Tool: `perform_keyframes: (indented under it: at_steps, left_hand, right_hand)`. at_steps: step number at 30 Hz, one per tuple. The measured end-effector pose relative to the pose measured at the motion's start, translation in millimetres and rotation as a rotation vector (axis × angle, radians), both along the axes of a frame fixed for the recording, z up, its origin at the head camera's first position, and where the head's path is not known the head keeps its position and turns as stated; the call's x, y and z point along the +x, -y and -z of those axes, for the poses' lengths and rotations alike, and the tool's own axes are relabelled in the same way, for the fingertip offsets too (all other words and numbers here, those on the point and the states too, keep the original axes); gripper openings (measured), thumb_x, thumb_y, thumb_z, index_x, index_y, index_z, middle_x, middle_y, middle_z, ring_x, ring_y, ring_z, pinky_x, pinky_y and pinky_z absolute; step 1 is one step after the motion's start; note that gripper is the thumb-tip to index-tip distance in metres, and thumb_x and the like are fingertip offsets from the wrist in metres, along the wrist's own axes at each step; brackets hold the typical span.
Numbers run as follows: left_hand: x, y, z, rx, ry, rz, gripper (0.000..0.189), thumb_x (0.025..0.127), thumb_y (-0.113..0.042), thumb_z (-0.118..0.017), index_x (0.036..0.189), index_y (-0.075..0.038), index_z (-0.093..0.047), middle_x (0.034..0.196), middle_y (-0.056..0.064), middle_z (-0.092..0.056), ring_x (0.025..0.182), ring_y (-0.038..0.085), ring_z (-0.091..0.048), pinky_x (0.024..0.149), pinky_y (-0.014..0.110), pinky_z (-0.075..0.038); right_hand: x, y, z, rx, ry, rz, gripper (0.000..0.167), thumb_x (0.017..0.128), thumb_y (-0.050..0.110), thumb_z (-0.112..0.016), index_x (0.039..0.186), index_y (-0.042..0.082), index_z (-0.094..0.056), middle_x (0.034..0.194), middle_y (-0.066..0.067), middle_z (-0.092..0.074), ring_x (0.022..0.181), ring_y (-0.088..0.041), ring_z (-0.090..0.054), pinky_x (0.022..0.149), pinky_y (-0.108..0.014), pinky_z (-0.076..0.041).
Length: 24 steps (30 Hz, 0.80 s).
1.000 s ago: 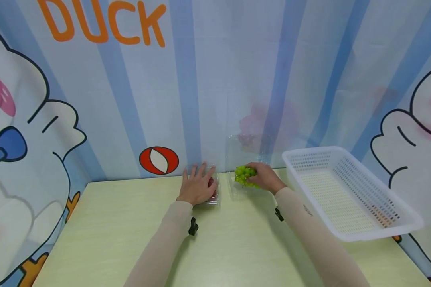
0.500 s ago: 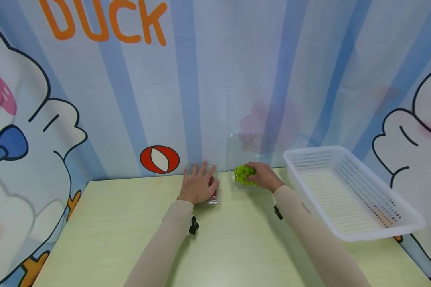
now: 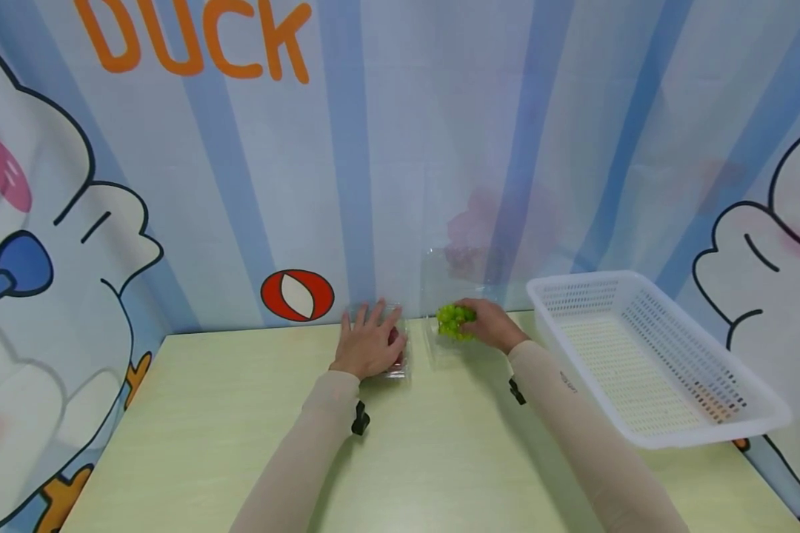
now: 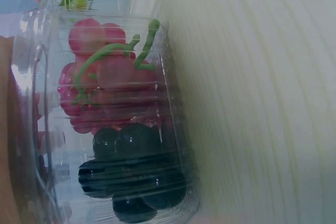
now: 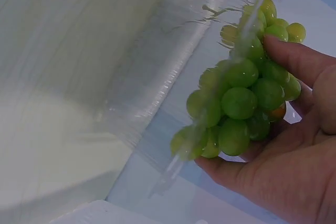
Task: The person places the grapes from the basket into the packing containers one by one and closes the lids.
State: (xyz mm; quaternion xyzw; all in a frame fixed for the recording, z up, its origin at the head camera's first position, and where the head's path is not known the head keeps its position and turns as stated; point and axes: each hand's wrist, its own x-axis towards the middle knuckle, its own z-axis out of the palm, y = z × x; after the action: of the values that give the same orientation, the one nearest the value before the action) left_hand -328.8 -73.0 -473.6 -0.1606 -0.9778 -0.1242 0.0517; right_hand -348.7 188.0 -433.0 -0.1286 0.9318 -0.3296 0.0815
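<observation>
My left hand [image 3: 367,352] lies with fingers spread across the top of a clear plastic fruit box [image 3: 393,374] at the table's back edge. Through its side, the left wrist view shows a bunch of pinkish-red grapes [image 4: 107,77] with a green stem and a cluster of dark grapes [image 4: 136,174]. My right hand [image 3: 496,326] grips a bunch of green grapes [image 5: 239,103], thumb on one side and fingers curled under the other. The bunch is at a second clear box [image 5: 157,85], whose lid [image 3: 456,270] stands raised against the curtain. Part of the bunch shows through clear plastic.
A white perforated plastic basket [image 3: 647,437] stands to the right on the light wooden table [image 3: 240,414]. Directly behind the table hangs a blue-striped curtain [image 3: 413,148] with cartoon ducks, close to both boxes.
Very little differs. My right hand and the green grapes have shifted slightly upward in the head view. The left hand has stayed on its box.
</observation>
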Motion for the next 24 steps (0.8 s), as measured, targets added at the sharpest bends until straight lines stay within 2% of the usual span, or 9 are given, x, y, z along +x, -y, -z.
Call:
perform_keyframes:
  at_steps: [4,13,24]
  left_hand:
    - [-0.5,0.4,1.5,-0.001,-0.006,0.0,0.059,0.104,-0.05,-0.038,0.16,-0.03,-0.035,0.169,0.006,-0.023,0.154,0.039,-0.019,0.121,0.067,-0.008]
    - [-1.1,0.7,2.6,0.005,-0.006,0.004,0.059,0.104,-0.049,-0.042,0.16,-0.03,-0.034,0.169,0.006,-0.022,0.154,0.039,-0.019,0.121,0.067,-0.007]
    - [-1.9,0.9,3.3,-0.014,-0.016,0.003,0.059,0.105,-0.049,-0.041,0.16,-0.031,-0.033,0.169,0.007,-0.023,0.154,0.039,-0.019,0.121,0.068,-0.007]
  right_hand:
    - [-1.7,0,7.1,-0.002,0.036,0.017,0.053,0.099,0.008,-0.064,0.15,0.005,-0.049,0.152,-0.021,-0.048,0.136,-0.041,-0.049,0.11,-0.055,-0.042]
    - [-3.9,-1,17.3,-0.003,0.055,0.014,0.052,0.099,0.007,-0.065,0.149,0.004,-0.05,0.146,-0.022,-0.053,0.129,-0.039,-0.054,0.103,-0.052,-0.048]
    - [-8.1,-1,26.0,0.025,0.035,-0.009,0.054,0.098,0.005,-0.066,0.149,0.001,-0.049,0.151,-0.023,-0.048,0.136,-0.041,-0.049,0.107,-0.054,-0.045]
